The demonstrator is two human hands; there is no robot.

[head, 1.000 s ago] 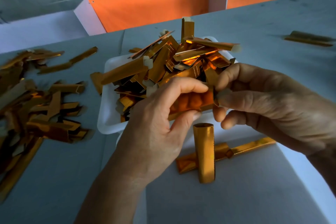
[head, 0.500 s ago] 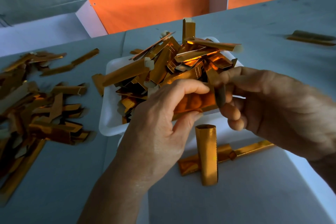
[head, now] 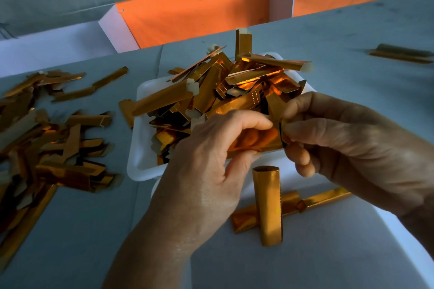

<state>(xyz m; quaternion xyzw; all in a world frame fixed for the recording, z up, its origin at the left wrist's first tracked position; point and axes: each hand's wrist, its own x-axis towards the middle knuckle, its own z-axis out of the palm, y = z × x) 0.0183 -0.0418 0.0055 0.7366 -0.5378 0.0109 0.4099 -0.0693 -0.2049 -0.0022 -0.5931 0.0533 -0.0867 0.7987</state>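
The left hand [head: 202, 171] and right hand [head: 347, 145] both pinch one gold foil piece [head: 256, 138] just above the white tray's [head: 141, 166] near rim; the tray holds heaped gold foil pieces [head: 223, 91].

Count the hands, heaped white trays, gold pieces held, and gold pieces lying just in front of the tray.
Hands: 2 (left hand, right hand)
Heaped white tray: 1
Held gold piece: 1
Gold pieces before the tray: 2 (folded sleeve, flat strip)
Total: 6
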